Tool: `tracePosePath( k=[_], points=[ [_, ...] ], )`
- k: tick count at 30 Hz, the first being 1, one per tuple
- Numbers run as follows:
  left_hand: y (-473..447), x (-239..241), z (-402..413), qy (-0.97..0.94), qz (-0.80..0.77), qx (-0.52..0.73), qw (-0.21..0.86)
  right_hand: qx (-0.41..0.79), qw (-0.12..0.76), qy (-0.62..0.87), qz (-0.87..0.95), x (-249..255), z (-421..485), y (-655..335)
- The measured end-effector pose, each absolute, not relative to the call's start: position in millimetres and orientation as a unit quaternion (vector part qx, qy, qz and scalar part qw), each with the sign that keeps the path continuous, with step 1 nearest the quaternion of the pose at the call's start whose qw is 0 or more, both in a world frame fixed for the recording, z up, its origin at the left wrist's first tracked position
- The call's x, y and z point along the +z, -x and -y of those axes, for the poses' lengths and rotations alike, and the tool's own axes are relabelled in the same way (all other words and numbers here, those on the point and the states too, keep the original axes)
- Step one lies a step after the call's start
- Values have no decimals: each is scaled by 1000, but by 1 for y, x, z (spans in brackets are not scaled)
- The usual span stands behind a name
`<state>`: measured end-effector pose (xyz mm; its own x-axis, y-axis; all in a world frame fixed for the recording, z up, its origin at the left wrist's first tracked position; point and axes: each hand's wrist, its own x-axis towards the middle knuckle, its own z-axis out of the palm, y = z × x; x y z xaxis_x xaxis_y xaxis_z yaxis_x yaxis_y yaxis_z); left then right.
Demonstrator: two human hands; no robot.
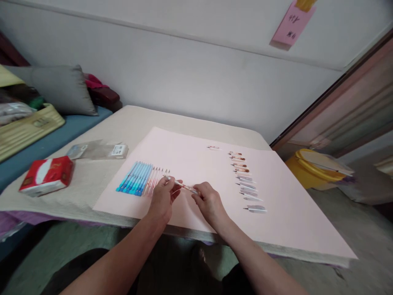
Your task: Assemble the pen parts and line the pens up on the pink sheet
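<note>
In the head view, a slim pink-and-white pencil is held level above the pink sheet. My left hand is closed around its left end, fingers pinching it. My right hand grips the other end between thumb and fingers. Left of my hands lies a neat row of blue pencils, tips pointing away from me. Beside it runs a row of pinkish-white pencils, partly hidden behind my left hand. To the right, a column of pointed pencil parts has brown pieces at its far end and grey ones nearer.
A pink sheet covers much of the cloth-topped table. A lone pencil part lies toward its far side. On the left are a red tissue pack and a clear plastic package. A yellow bucket stands off the right edge.
</note>
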<state>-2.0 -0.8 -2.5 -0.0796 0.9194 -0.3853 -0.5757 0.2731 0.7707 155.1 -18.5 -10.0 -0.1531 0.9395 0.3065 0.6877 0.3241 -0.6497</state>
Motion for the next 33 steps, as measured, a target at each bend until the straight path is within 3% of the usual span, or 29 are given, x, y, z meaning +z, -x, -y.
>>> tracePosePath(
  k=[6,15,22,33],
  points=[
    [2,-2,0,-193,-445,572,662,268,322,561,714,-7,20,-153],
    [3,-2,0,-182,-440,574,666,138,281,571,759,-1,24,-150],
    [4,-1,0,-181,-442,570,668,131,243,565,777,-6,22,-150],
    [4,1,-3,-182,-451,583,651,154,297,561,757,-1,23,-144]
  ],
)
